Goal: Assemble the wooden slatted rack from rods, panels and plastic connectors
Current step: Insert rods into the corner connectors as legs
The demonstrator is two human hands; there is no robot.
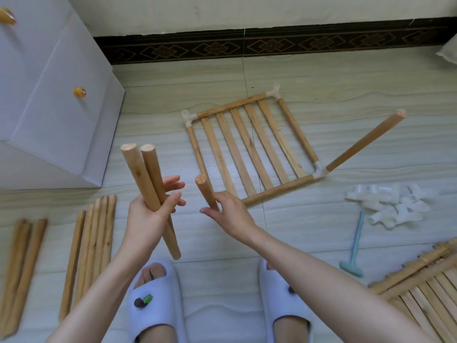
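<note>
A white cabinet (49, 95) with amber knobs fills the upper left of the frame, standing on a pale tiled floor (321, 78). Right of centre lies the slatted panel (252, 144), framed by rods joined with clear plastic corner connectors; from its lower right corner one thick rod (366, 141) slants up toward the right edge. The panel lies just beyond both hands, its near corner hidden behind the right hand. At lower right a stack of further slatted panels (420, 280) runs out of the frame. Along the lower left, loose rods (91, 243) lie side by side on the floor, well left of the hands. At bottom centre two feet in white slippers (153, 303) point upward. The left hand (148, 214), centre left, grips two thick rods (148, 179) held upright and slightly crossed. The right hand (230, 214), just beside it, holds a third rod (206, 193) tilted upward. At right lie a heap of clear connectors (388, 206) and a light blue mallet (354, 246).
</note>
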